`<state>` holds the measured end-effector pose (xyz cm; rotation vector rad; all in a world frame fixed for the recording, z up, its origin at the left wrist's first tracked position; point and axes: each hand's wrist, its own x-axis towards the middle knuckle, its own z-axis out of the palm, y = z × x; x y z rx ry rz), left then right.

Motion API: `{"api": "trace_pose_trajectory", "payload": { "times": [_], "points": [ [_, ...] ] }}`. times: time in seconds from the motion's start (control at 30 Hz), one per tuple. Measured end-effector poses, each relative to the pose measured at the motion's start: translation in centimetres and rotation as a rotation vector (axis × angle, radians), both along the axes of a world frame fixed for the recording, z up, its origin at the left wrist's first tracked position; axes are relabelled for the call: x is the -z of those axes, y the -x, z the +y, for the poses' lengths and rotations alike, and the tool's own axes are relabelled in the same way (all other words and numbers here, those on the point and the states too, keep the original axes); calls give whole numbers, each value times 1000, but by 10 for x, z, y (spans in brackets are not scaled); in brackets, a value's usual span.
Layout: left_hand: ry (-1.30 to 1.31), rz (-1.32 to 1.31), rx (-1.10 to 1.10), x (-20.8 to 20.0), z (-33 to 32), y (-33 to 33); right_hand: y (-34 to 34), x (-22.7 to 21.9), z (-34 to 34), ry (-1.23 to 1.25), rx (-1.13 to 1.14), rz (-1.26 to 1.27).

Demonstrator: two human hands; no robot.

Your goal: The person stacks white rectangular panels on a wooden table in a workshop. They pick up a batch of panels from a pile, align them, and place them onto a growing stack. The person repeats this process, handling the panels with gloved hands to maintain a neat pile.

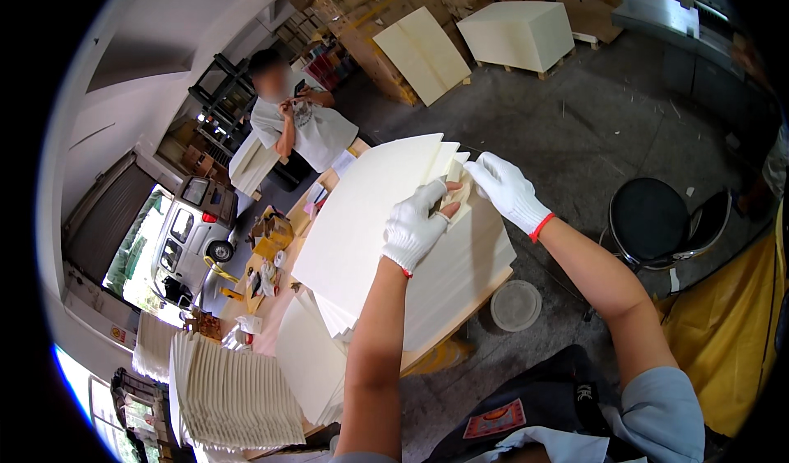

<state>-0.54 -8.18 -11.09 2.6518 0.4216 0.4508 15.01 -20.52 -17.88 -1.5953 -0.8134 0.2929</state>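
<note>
A stack of large white sheets (pixel 370 208) with a curved outer edge lies on the wooden table in front of me. Its upper sheets are fanned out at the far right corner. My left hand (pixel 417 223), in a white knitted glove with bare fingertips, is closed at that corner, its fingers curled over the sheet edges. Just to its right, my right hand (pixel 503 190), also gloved and with a red cuff, pinches the edges of the same corner. The fingers partly hide how many sheets each hand holds.
Ridged white stacks (pixel 234 389) stand at the table's near left. Boxes and small items (pixel 267 241) lie along its left side. Across the table a person (pixel 300 122) holds a phone. A black stool (pixel 649 220) and a round pale lid (pixel 516 305) are on the right.
</note>
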Motion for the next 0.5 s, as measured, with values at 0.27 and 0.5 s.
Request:
{"api": "trace_pose_trajectory", "payload": {
  "times": [0.27,0.5],
  "points": [
    [-481,-174,61,24,4,0,8,-10,-3,-79,265,-133],
    [-475,-460,79,32,4,8,40,-19,23,-648,-343,1179]
  ]
}}
